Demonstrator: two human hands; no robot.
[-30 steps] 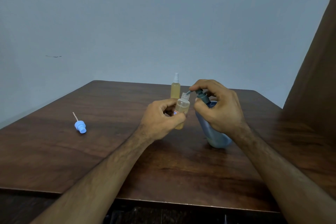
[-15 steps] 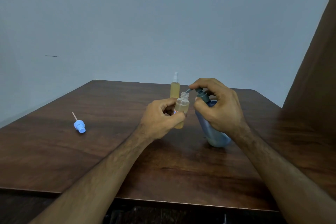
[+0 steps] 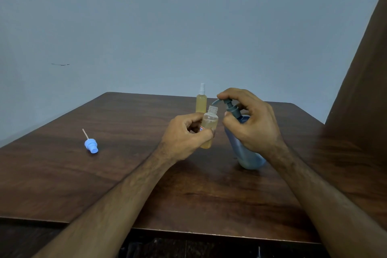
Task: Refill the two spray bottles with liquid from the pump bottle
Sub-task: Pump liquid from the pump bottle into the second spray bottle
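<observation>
My right hand (image 3: 254, 123) has let the pump head rise; its grip wraps the pump bottle (image 3: 244, 148), forefinger on top. My left hand (image 3: 184, 136) clasps the open spray bottle (image 3: 209, 126) upright, mouth just under the spout, left of my right grip.

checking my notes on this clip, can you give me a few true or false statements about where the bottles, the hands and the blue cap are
1. The left hand holds an uncapped spray bottle. True.
2. The blue spray cap is screwed onto that bottle. False: it lies on the table, off to the left.
3. The right hand is on the pump bottle. True.
4. The second spray bottle lies on its side. False: it stands upright, capped, behind.
</observation>
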